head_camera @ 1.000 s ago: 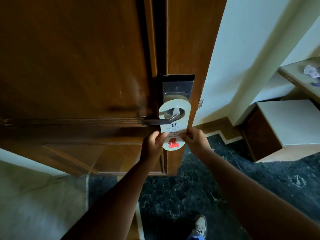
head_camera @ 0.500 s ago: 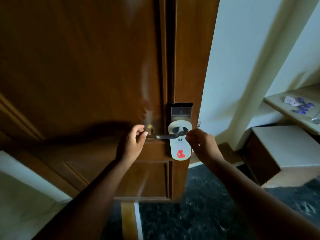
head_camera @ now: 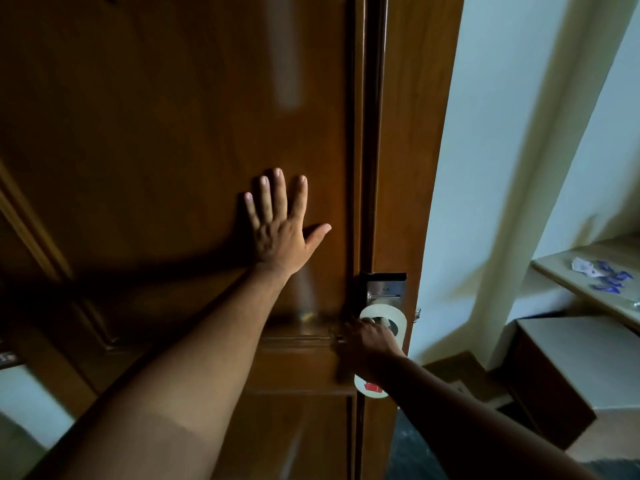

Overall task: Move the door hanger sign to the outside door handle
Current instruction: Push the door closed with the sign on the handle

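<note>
My left hand [head_camera: 277,233] is spread flat on the door [head_camera: 156,133], right fingers [head_camera: 372,332] wrapped around the handle under the sign [head_camera: 398,318]; next, I judge, pull it shut.

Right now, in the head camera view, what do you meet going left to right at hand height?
Left hand flat on the brown wooden door → right hand at the white door hanger sign → pale wall → light wooden shelf with blue wrappers.

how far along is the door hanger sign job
Done: the white card door hanger sign hangs looped over the metal door handle.
In hand: the right hand grips that handle; the left hand lies flat on the brown wooden door.
Left: letting go; whether this handle is the outside one is unclear.
</note>
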